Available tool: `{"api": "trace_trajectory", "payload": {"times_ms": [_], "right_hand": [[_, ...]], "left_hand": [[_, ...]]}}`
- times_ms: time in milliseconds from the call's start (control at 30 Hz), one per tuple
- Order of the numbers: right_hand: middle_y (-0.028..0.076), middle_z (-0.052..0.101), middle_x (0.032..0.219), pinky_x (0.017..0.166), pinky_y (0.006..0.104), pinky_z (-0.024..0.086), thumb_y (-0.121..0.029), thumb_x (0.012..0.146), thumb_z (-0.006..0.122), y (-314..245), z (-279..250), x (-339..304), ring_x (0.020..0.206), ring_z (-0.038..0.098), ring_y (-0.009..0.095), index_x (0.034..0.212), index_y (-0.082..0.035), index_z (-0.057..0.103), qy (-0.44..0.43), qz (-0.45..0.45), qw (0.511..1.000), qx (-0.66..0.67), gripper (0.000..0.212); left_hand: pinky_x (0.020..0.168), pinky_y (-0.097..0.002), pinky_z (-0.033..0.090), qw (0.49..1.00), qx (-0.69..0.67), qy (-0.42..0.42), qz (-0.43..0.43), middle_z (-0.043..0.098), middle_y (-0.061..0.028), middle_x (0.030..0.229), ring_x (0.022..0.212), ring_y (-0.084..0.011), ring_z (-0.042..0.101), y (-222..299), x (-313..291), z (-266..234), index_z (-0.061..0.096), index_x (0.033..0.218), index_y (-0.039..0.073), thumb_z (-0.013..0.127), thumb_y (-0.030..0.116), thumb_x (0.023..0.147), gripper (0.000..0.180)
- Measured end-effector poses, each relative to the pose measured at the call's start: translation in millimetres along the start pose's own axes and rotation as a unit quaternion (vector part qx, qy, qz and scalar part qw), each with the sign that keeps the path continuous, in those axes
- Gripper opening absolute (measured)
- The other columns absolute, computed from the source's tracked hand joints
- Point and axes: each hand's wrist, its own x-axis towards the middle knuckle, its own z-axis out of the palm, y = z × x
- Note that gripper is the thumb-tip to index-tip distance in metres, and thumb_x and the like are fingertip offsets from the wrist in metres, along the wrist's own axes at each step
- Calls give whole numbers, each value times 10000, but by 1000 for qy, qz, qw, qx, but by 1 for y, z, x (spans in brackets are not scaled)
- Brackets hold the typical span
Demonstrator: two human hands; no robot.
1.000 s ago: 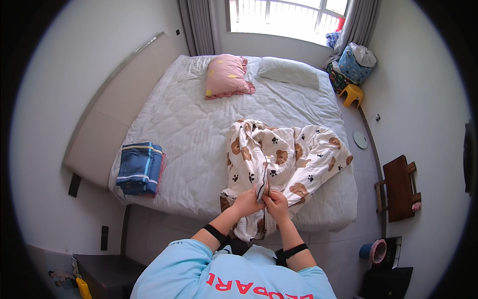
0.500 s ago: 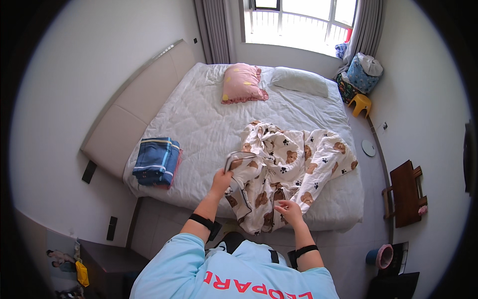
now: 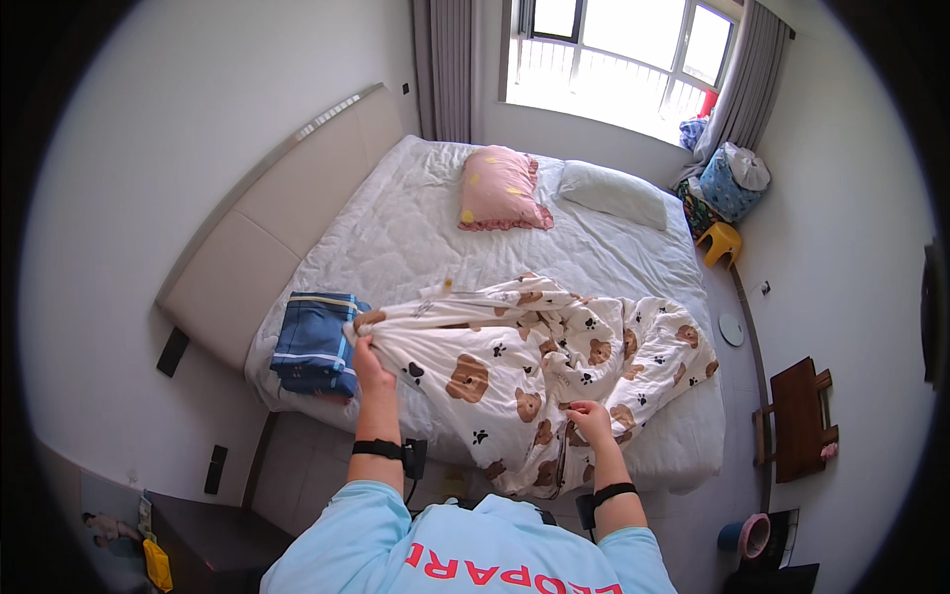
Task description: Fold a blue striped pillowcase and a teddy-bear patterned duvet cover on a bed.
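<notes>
Each hand, left hand (image 3: 368,358) and right hand (image 3: 591,420), pinches shut on the soft, bear-printed white blanket (image 3: 539,366) spread across the quilted bed (image 3: 416,238).

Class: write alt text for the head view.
A person's left hand and right hand grip a white bear-print duvet cover spread over a white bed, beside a folded blue blanket and pink pillow.

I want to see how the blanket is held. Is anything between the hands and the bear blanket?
Nothing visible. The left hand grips a corner of the bear blanket right beside the folded blue blanket, and the right hand pinches its near edge. Both hands touch the cloth directly.
</notes>
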Motion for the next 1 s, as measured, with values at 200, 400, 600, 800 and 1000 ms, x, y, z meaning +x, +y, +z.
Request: {"api": "trace_trajectory", "payload": {"times_ms": [200, 400, 600, 800, 1000], "right_hand": [[76, 659, 767, 662, 255, 485, -199, 670, 751, 21, 23, -2, 710, 615, 128, 903, 6, 661, -46, 63, 995, -65, 323], [63, 659, 716, 624, 251, 473, -199, 677, 734, 21, 29, 12, 662, 607, 124, 826, -11, 687, 18, 62, 998, -8, 245], [43, 631, 691, 608, 228, 436, -252, 829, 617, -49, 39, 18, 627, 560, 101, 812, 25, 655, 34, 5, 988, 150, 280], [36, 609, 711, 619, 236, 421, -461, 881, 484, -137, 88, 23, 638, 542, 114, 827, -6, 630, -106, 47, 949, 294, 481], [2, 605, 769, 655, 222, 420, -199, 842, 543, -106, 91, 35, 700, 547, 91, 854, -41, 619, -128, 63, 933, 331, 175]], "left_hand": [[977, -502, 351, 965, 49, 100, -238, 461, -168, 1274, 1164, -330, 455, -32, 74, -112, 438, 1229, -4, 424, 127, 766, 482], [838, -417, 472, 950, 97, -32, -294, 581, -149, 1006, 902, -296, 589, -57, 88, -80, 512, 1014, -62, 505, 80, 678, 365], [681, -261, 432, 818, 376, -411, -144, 579, -25, 851, 755, -109, 530, -66, -24, 31, 580, 989, -13, 576, 72, 752, 251], [764, -301, 440, 625, 386, -678, 25, 613, -51, 908, 820, -162, 565, -97, -66, 54, 527, 1092, 11, 547, -2, 696, 396], [751, -411, 459, 506, 582, -626, 115, 592, -220, 923, 887, -373, 567, -89, -82, 64, 472, 1044, 21, 646, 220, 648, 476]]}}
